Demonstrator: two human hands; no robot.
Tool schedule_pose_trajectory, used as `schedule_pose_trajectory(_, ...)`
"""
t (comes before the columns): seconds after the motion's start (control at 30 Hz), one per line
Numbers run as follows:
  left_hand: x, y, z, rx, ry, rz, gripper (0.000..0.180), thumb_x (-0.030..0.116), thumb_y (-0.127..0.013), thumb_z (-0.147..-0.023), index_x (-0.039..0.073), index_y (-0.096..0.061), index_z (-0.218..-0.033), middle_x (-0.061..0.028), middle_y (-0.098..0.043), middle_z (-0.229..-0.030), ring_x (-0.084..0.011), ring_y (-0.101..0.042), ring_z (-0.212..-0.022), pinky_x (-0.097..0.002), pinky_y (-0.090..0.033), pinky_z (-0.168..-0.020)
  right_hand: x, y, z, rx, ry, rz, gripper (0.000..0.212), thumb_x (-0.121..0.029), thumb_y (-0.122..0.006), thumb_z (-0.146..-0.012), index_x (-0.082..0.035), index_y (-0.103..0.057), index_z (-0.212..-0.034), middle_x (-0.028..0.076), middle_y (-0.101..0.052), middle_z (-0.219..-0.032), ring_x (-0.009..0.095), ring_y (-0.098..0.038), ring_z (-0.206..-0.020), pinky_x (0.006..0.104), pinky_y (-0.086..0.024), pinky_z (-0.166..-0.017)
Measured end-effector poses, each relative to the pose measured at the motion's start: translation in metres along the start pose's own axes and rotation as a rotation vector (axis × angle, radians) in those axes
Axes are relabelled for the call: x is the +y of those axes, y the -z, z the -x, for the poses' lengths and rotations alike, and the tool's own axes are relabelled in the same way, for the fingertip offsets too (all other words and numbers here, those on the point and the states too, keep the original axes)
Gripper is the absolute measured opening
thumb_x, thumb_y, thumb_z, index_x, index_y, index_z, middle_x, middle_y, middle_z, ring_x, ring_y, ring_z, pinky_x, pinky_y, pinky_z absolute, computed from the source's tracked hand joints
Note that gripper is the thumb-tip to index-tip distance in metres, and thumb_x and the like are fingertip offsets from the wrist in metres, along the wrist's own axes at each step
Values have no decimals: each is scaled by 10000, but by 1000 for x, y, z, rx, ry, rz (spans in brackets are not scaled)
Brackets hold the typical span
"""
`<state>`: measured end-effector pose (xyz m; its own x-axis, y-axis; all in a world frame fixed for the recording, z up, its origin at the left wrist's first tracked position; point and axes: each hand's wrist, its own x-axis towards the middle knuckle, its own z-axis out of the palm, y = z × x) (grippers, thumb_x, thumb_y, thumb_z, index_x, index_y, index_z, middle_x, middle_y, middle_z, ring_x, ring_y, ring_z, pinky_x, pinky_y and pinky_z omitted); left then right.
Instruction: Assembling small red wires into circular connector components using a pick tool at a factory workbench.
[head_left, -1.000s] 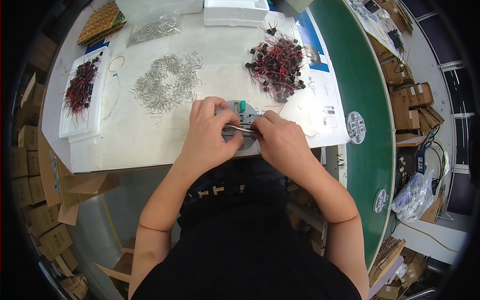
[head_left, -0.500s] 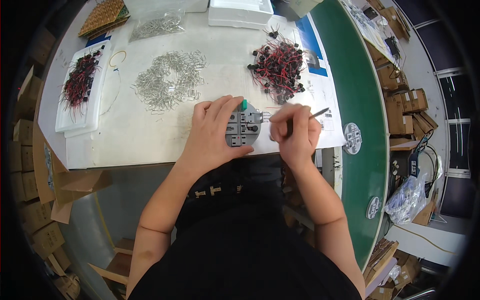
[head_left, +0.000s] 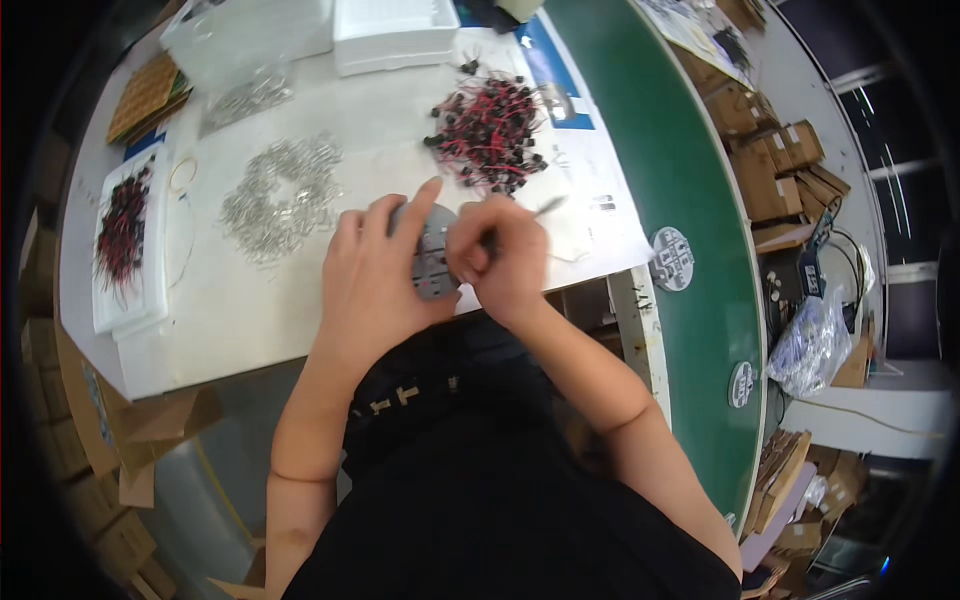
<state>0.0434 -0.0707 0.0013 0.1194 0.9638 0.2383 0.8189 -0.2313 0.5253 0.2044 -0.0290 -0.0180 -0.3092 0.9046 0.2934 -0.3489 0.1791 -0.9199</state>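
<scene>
A round grey disc-shaped plate (head_left: 432, 268) with slots and raised sections lies near the table's front edge. My left hand (head_left: 372, 272) is closed round its left side, fingers over the far rim and thumb at the near edge. Over the plate's right part, my right hand (head_left: 505, 255) is curled and partly blurred. It grips a slim dark pointed tool (head_left: 549, 206), whose tip sticks out to the right. The fingers hide what lies under them on the plate. Just beyond is a pile of small black parts with red wires (head_left: 490, 135).
Small clear or silvery pieces (head_left: 280, 200) lie heaped left of centre. A white tray (head_left: 150, 300) with more wired parts stands at far left. A white foam box (head_left: 395, 45) is at the back. Other round plates (head_left: 672, 258) rest on the green surface (head_left: 700, 320) at right.
My right hand has come in from the right of the plate to over it, tool still in its grip. The view has turned, shifting the table leftward. The green piece at the plate's far edge no longer shows.
</scene>
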Motion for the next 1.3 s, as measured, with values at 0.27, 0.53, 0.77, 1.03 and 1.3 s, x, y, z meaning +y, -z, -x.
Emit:
schedule_pose_trajectory(0.27, -29, -29, 31, 231, -39, 305, 781, 116, -957, -621, 107, -594, -1312, -185, -519, -1410, -328, -550, -1313, -444, -500, -1085, -80, 50, 2, -82, -181, 730, 431, -399, -584, -1099, -34, -614, -872, 61, -590, -700, 229, -610, -582, 383, -493, -531)
schedule_pose_trajectory(0.53, -38, -10, 25, -29, 176, 525, 1064, 236, -1022, -549, 36, -567, -1489, -112, -640, -1154, -245, -626, -1125, -348, -539, -962, -42, 33, -1, -510, 1, 1352, 320, -285, -636, -1037, -50, -644, -820, 178, -690, -738, 404, -672, -645, 489, -538, -569)
schedule_pose_trajectory(0.77, -43, -13, 25, 67, 50, 274, 1137, 356, -1040, -497, 38, -596, -1494, -58, -659, -973, -194, -560, -856, -331, -518, -795, -32, 13, -9, -584, -53, 1417, 352, -302, -622, -1046, -34, -657, -821, 169, -660, -642, 410, -673, -598, 507, -536, -549)
schedule_pose_trajectory(1.03, -44, -15, 26, 102, 30, 286, 1150, 384, -1046, -476, 36, -606, -1480, -59, -657, -936, -208, -571, -839, -345, -514, -783, -32, 9, -16, -609, -190, 1330, 366, -287, -603, -1055, -21, -684, -817, 216, -678, -684, 437, -686, -653, 533, -550, -606)
schedule_pose_trajectory(1.3, -41, -18, 24, 124, 14, 332, 1090, 403, -1031, -519, 25, -608, -1450, -110, -708, -994, -281, -653, -900, -404, -536, -843, -32, -9, -23, -579, -258, 1233, 322, -266, -612, -1045, -21, -686, -850, 243, -676, -732, 466, -670, -714, 555, -532, -663)
